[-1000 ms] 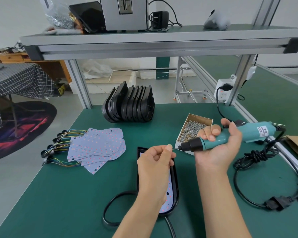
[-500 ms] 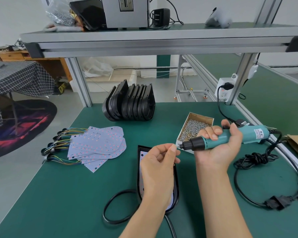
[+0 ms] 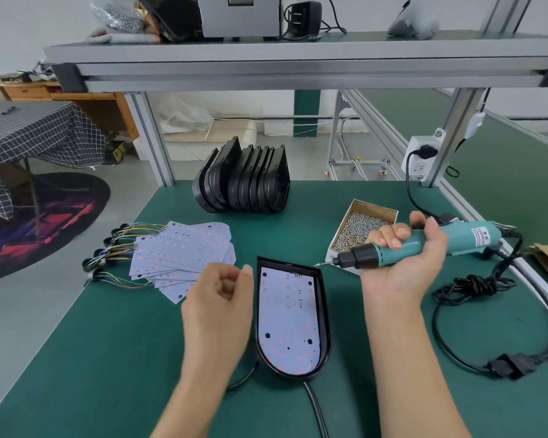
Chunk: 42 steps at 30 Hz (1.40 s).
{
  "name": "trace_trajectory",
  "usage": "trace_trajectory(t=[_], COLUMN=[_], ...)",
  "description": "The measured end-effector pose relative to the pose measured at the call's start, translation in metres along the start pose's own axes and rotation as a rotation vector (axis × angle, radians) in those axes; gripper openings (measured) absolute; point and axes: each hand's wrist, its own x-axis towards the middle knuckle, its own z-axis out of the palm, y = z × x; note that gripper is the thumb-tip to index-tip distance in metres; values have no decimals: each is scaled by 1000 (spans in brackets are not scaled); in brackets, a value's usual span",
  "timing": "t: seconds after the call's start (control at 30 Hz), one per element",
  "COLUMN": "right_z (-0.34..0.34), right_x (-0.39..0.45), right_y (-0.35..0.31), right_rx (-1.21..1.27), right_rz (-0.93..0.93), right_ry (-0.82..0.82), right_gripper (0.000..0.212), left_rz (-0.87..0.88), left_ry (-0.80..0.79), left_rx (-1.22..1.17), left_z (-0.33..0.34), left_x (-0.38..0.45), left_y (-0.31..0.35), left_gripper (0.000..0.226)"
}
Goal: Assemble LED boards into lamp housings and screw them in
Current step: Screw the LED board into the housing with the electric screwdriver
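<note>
A black lamp housing [image 3: 326, 314] lies flat on the green mat with a white LED board [image 3: 287, 314] seated inside it. My right hand [image 3: 402, 267] grips a teal electric screwdriver [image 3: 424, 245], held level above the mat. Its bit points left, and a small screw sits on the tip [image 3: 318, 264] just above the housing's top right corner. My left hand [image 3: 219, 305] hovers left of the housing with its fingers curled in and the thumb against the index finger. Nothing shows in it.
A fan of spare LED boards [image 3: 184, 251] with coloured wires lies at the left. Several empty black housings [image 3: 244, 181] stand on edge at the back. An open cardboard box of screws [image 3: 361, 226] sits behind the screwdriver. The screwdriver's cable [image 3: 475, 286] coils at the right.
My left hand has let go at the bit tip and drawn back left, uncovering the board in the housing. The screwdriver has stayed roughly in place with a screw on its tip.
</note>
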Motion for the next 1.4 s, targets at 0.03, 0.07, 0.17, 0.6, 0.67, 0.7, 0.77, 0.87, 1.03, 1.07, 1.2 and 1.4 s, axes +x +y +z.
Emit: trace_trajectory(t=[0.03,0.07,0.17,0.6,0.67,0.7,0.77,0.87,1.03,1.07,1.2,1.4], right_z=[0,0,2,0,0,0,2,5,9,9,10,9], right_x=[-1,-2,-4,-7,-10,-12,-17,-24,-34,-36,-39,-39], right_y=[1,3,6,14,18,21,27,36,47,48,52,53], right_rx=[-9,-15,-35,-71,-98,-113,-135,-183,-242,-257,-284,-289], right_rz=[4,12,31,77,88,97,123,153,154,146,126,121], right_ry=[-2,-4,-18,-75,-97,-111,-143,-184,-249,-258,-276,-285], right_gripper=[17,15,13,15,17,17,18,15,10,10,10,11], left_rz=[-42,-89,-161,-211,-232,-247,-268,-278,-266,-256,-212,-169], left_ry=[-49,-120,-365,-487,-434,-413,-378,-320,-307,-299,-280,-255], left_rx=[102,207,407,224,161,127,76,48,33,48,108,146], left_z=[-7,-11,-10,10,9,9,10,10,10,9,7,9], left_x=[7,12,19,20,24,27,31,38,47,48,52,53], left_y=[-3,-7,-13,-18,-18,-17,-16,-11,-4,-3,-2,-1], left_gripper=[25,28,47,29,30,32,36,37,39,36,26,18])
